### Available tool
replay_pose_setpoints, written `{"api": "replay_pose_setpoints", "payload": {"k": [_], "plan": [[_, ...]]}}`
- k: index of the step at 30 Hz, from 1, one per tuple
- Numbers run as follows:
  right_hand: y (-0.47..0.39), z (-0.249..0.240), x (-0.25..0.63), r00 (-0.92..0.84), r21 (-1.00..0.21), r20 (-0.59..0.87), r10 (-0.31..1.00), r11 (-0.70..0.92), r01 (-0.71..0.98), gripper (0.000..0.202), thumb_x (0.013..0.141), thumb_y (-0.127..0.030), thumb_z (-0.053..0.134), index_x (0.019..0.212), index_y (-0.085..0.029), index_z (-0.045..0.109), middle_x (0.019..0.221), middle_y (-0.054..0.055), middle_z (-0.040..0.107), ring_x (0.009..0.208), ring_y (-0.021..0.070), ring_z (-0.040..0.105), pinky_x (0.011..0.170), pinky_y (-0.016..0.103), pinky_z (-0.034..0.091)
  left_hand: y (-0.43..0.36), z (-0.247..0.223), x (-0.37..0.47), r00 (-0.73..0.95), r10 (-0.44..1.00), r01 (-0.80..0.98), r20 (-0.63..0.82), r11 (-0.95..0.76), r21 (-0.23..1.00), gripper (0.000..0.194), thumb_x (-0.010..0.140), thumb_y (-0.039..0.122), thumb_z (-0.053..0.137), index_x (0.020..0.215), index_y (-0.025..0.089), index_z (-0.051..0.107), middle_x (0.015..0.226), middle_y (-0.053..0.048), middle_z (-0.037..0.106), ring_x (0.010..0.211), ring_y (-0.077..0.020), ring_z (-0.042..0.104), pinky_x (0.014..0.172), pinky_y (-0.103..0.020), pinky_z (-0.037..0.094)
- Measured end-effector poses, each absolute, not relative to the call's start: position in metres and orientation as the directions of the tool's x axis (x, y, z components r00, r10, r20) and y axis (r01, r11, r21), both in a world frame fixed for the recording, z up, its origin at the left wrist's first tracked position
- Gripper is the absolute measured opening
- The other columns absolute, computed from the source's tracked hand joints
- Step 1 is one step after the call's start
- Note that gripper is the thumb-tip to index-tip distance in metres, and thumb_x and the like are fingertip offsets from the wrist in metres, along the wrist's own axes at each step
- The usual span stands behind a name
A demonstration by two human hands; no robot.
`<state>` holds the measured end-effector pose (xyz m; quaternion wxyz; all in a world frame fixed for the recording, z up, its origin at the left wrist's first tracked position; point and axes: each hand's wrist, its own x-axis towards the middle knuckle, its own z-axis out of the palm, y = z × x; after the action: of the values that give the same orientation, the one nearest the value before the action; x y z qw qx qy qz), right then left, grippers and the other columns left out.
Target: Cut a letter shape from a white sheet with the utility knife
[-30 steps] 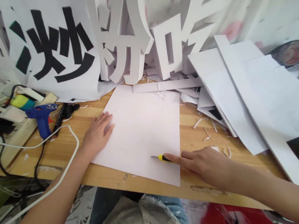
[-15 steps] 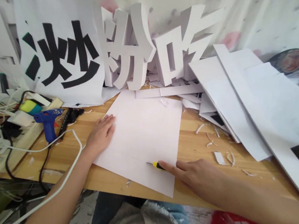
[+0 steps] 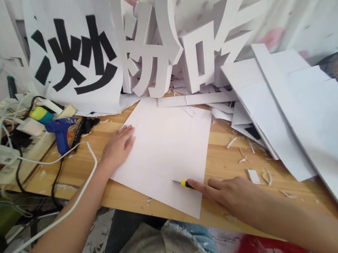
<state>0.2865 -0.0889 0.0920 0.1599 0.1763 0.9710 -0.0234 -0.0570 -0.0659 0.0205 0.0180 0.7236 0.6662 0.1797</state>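
A white sheet (image 3: 167, 153) lies askew on the wooden table, its near corner reaching past the front edge. My left hand (image 3: 117, 149) rests flat on the sheet's left side with its fingers stretched out. In my right hand (image 3: 223, 193) is a yellow and black craft knife (image 3: 186, 183), with the index finger along its handle. The thin blade points left over the near part of the sheet; whether the tip touches it I cannot tell. My palm hides the rear of the knife.
Behind stand white cut-out characters (image 3: 155, 50) and a paper with a black printed character (image 3: 90, 53). At left are a blue glue gun (image 3: 62, 132), a power strip (image 3: 27, 160) and a white cable (image 3: 92, 157). White boards (image 3: 286, 123) pile up at right, near scraps (image 3: 253, 176).
The whole view has shifted slightly, so things appear a little farther right. Both hands keep nearly the same places on the sheet, and the knife stays in my right hand.
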Motion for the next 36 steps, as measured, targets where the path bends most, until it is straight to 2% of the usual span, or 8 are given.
{"api": "replay_pose_setpoints", "payload": {"k": [10,19,23,28,36], "plan": [[-0.089,0.093,0.303,-0.904,-0.006,-0.283,0.321,0.942,0.336,0.069,0.072,-0.001,0.045,0.137,-0.014,0.025,0.083,0.001,0.061,0.053,0.0117,0.058,0.042,0.028,0.029,-0.066,0.021,-0.058,0.046,0.974,0.955,0.222,-0.108,0.277,0.046,0.092,0.036,0.028,0.130,0.016,0.043,0.137,-0.006,0.043,0.130,-0.0150,0.033,0.111,-0.036,0.020],[-0.095,0.083,0.324,-0.930,-0.005,-0.162,0.331,0.942,0.336,0.056,0.082,-0.008,0.041,0.135,-0.014,0.027,0.074,0.000,0.058,0.051,0.0120,0.055,0.043,0.027,0.028,-0.066,0.023,-0.057,0.038,0.978,0.950,0.208,-0.099,0.295,0.047,0.091,0.037,0.028,0.130,0.015,0.043,0.138,-0.007,0.042,0.130,-0.0157,0.033,0.111,-0.037,0.019],[-0.098,0.079,0.336,-0.927,-0.024,-0.138,0.348,0.935,0.355,0.057,0.082,-0.007,0.036,0.138,-0.015,0.022,0.073,-0.001,0.058,0.050,0.0114,0.054,0.043,0.026,0.029,-0.066,0.022,-0.057,0.041,0.978,0.949,0.205,-0.102,0.299,0.047,0.091,0.038,0.027,0.130,0.015,0.043,0.138,-0.007,0.042,0.131,-0.0161,0.032,0.111,-0.037,0.019],[-0.099,0.076,0.348,-0.915,-0.066,-0.169,0.367,0.922,0.382,0.066,0.077,-0.003,0.039,0.139,-0.017,0.021,0.076,0.000,0.059,0.053,0.0115,0.056,0.045,0.025,0.033,-0.066,0.020,-0.058,0.038,0.975,0.945,0.217,-0.106,0.310,0.048,0.091,0.039,0.027,0.129,0.014,0.044,0.138,-0.008,0.042,0.130,-0.0156,0.033,0.111,-0.037,0.018],[-0.098,0.073,0.355,-0.900,-0.136,-0.193,0.390,0.898,0.418,0.064,0.081,-0.005,0.037,0.140,-0.021,0.021,0.079,0.001,0.061,0.054,0.0122,0.057,0.047,0.026,0.036,-0.067,0.023,-0.054,0.040,0.978,0.947,0.203,-0.102,0.304,0.047,0.091,0.037,0.028,0.129,0.013,0.043,0.138,-0.008,0.042,0.131,-0.0155,0.032,0.111,-0.036,0.018]]}}
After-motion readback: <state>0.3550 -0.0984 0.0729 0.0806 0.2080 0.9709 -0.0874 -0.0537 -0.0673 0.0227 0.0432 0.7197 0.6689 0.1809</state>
